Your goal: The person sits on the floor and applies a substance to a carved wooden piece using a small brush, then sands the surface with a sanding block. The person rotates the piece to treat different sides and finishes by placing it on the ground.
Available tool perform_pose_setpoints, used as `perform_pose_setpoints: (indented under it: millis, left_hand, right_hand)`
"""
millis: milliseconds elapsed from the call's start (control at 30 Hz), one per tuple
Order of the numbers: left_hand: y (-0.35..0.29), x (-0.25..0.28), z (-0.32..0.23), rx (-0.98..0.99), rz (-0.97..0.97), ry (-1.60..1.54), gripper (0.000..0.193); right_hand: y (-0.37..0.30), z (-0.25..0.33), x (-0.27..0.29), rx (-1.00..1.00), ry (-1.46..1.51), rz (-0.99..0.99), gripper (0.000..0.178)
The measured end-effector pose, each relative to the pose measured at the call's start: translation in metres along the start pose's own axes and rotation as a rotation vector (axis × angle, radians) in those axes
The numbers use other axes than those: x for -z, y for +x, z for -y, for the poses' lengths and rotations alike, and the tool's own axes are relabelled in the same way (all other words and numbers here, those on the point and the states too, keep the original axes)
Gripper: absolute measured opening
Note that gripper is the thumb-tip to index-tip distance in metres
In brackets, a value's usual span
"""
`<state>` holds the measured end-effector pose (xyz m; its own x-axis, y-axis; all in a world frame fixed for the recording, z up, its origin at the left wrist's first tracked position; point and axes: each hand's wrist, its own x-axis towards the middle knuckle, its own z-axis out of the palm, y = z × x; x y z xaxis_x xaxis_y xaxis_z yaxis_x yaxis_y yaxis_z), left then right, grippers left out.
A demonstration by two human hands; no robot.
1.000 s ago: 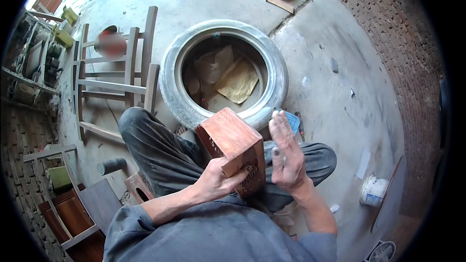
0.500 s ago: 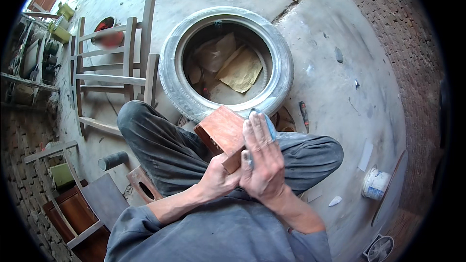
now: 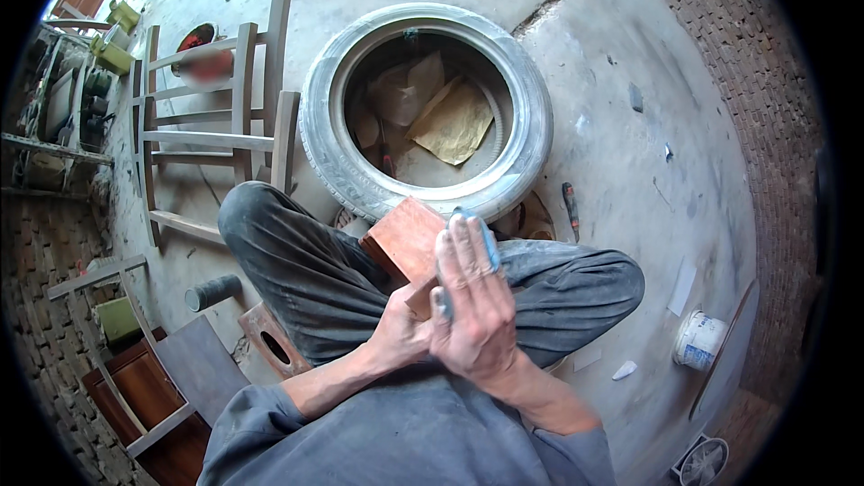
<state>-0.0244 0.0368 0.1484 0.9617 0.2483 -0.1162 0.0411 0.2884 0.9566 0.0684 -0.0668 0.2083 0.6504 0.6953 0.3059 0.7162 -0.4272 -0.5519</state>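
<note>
A worn rubber tyre (image 3: 423,108), round and dusty, was seen lying flat at upper centre of the frame; a reddish wooden block (image 3: 409,238), boxy and smooth, was held at centre over the lap, its long axis tilted toward the upper left; it was gripped from below by the left hand (image 3: 400,333); the right hand (image 3: 472,306) was pressed flat on it, fingers extended over a blue pad (image 3: 486,238).

A: Where did the tyre (image 3: 423,108) lie?
B: At 12 o'clock from the block (image 3: 407,238) on the lap; paper (image 3: 454,121) inside it.
A: The chair frame (image 3: 211,117)?
B: At 10 o'clock. Tub (image 3: 699,340) at 3.
</note>
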Motion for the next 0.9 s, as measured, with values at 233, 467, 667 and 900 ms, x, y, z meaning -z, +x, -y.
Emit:
perform_pose_setpoints:
  millis: [233, 467, 667, 900]
  left_hand:
    - [-0.004, 0.007, -0.003, 0.063, 0.11, 0.028, 0.057]
    - [-0.002, -0.004, -0.003, 0.13, -0.045, -0.099, 0.034]
    - [0.004, 0.0, 0.007, 0.016, -0.024, -0.181, 0.042]
    - [-0.001, 0.002, -0.016, 0.194, -0.041, -0.18, 0.035]
  right_hand:
    - [-0.002, 0.004, 0.0, 0.049, -0.033, -0.006, 0.062]
    - [0.008, -0.036, 0.013, 0.069, -0.025, 0.036, 0.051]
    - [-0.001, -0.024, 0.007, 0.247, 0.028, 0.119, 0.059]
    - [0.021, -0.075, 0.028, 0.042, -0.021, 0.097, 0.044]
